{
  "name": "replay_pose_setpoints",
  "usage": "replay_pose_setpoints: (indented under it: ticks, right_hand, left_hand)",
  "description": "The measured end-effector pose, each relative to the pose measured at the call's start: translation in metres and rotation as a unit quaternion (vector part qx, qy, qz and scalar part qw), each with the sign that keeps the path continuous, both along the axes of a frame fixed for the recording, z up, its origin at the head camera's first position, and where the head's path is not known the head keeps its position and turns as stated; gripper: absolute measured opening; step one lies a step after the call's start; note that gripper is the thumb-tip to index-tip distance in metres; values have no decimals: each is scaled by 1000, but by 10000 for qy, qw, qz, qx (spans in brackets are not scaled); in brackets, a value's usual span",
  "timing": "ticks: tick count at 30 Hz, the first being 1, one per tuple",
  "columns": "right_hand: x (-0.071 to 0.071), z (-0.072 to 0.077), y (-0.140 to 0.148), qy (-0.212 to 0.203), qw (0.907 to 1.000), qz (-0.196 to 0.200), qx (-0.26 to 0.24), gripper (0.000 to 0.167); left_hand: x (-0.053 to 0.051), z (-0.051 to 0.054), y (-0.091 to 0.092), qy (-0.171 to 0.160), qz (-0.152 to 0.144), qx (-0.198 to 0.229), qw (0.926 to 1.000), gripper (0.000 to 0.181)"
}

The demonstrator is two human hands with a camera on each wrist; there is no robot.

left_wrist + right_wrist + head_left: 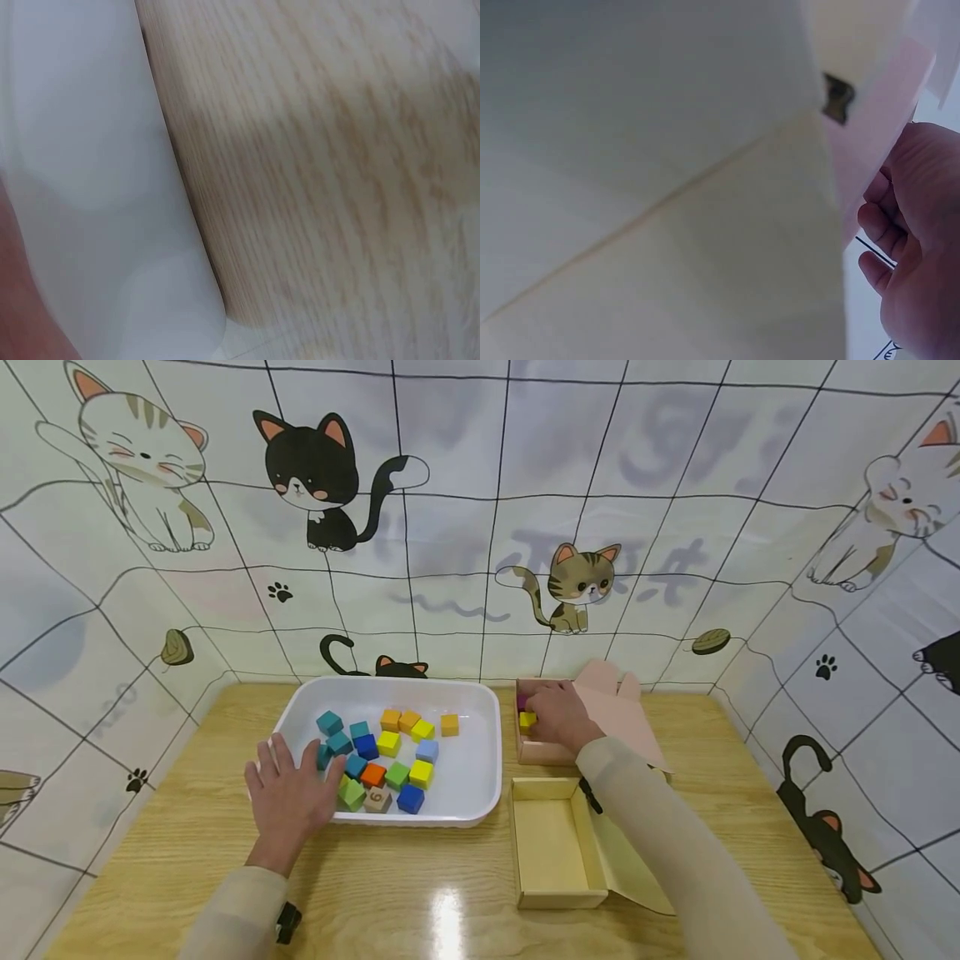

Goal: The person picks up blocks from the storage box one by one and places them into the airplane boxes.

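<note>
My left hand point(292, 793) lies with spread, straight fingers over the front left corner of a white tray point(476, 777). Small coloured wooden cubes fill the tray's left and middle, among them a teal cube point(329, 722), an orange cube point(449, 725) and a plain cube marked 6 point(377, 800). My right hand point(561, 717) reaches into a pink box point(547, 753) at the back right. Beside its fingers show a yellow cube point(527, 722) and a bit of magenta point(522, 702). Its lower fingers look curled in the right wrist view; its fingertips' grasp is hidden.
In front of the pink box stands an open cream box point(551, 843), its lid folded out to the right beneath my right forearm. The pink lid point(615, 714) leans back to the right. A cat-patterned sheet point(465, 527) walls the wooden table point(390, 893) behind and at both sides.
</note>
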State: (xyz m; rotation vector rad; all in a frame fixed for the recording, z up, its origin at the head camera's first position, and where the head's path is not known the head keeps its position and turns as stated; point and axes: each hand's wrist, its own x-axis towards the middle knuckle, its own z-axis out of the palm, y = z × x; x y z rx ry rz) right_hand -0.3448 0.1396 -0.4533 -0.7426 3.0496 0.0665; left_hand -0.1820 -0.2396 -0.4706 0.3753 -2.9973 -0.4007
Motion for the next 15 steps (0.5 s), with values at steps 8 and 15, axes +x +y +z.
replay_pose_setpoints:
  ticks: [8, 15]
  right_hand:
    - [1, 4, -3, -51, 9999, 31, -102, 13]
    - [1, 3, -4, -25, 9999, 54, -82, 13]
  left_hand:
    - [0, 1, 0, 48, -23, -9, 10000, 74]
    - [1, 2, 0, 24, -39, 37, 10000, 73]
